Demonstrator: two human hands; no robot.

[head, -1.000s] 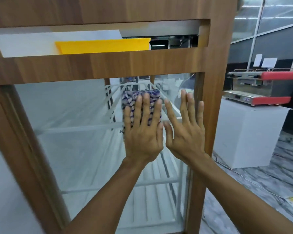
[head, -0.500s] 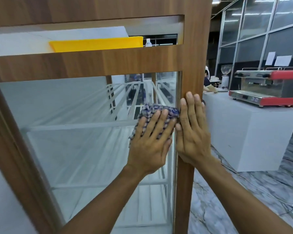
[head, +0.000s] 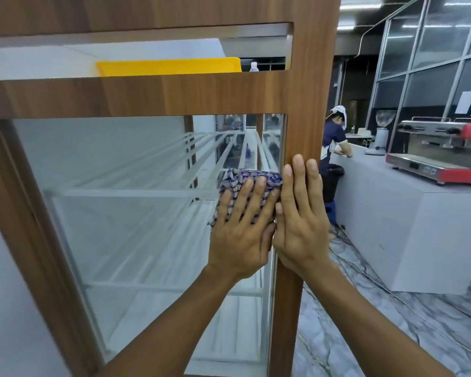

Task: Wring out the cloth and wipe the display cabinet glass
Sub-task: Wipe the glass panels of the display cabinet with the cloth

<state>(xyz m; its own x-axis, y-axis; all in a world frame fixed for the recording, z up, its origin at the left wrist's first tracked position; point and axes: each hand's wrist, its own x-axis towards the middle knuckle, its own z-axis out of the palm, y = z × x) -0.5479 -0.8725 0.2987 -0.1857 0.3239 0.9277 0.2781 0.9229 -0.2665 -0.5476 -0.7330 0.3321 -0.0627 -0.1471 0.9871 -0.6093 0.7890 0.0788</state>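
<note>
A wooden-framed display cabinet fills the left and middle of the view, with its glass pane (head: 136, 213) showing white wire shelves behind it. My left hand (head: 242, 227) presses a blue-and-white checked cloth (head: 252, 178) flat against the glass near the pane's right edge, fingers straight and spread. Most of the cloth is hidden under that hand. My right hand (head: 301, 213) lies flat with straight fingers on the cabinet's right wooden post (head: 307, 118), touching the left hand's side.
A yellow tray (head: 169, 66) sits in the slot above the glass. To the right stands a white counter (head: 408, 227) with a red coffee machine (head: 443, 156) and a grinder. A person (head: 335, 137) leans at the counter's far end. A cable crosses the marble floor (head: 365, 336).
Both hands shifted right across the glass with the cloth. My right hand moved off the pane onto the wooden post. The view swung right, bringing the person and more counter into sight.
</note>
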